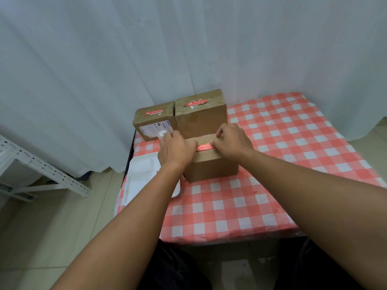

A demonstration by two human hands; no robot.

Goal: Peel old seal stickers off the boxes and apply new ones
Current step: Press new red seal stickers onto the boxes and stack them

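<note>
A small brown cardboard box (211,167) stands near the table's left side, with a red seal sticker (204,147) across its top. My left hand (177,149) lies over the box's left top edge, its fingers covering the sticker's left end. My right hand (232,141) rests on the box's right top, fingertips pressing at the sticker's right end. Behind stand two more brown boxes: a lower one (156,124) at the left with a red sticker (154,112) and a white label, and a taller one (202,114) with a torn red sticker (198,102).
A white tray (142,181) lies at the table's left edge, partly under my left forearm. The red-and-white checked tablecloth (272,164) covers the table. A white curtain hangs behind. A grey metal shelf frame (41,166) stands on the floor at the left.
</note>
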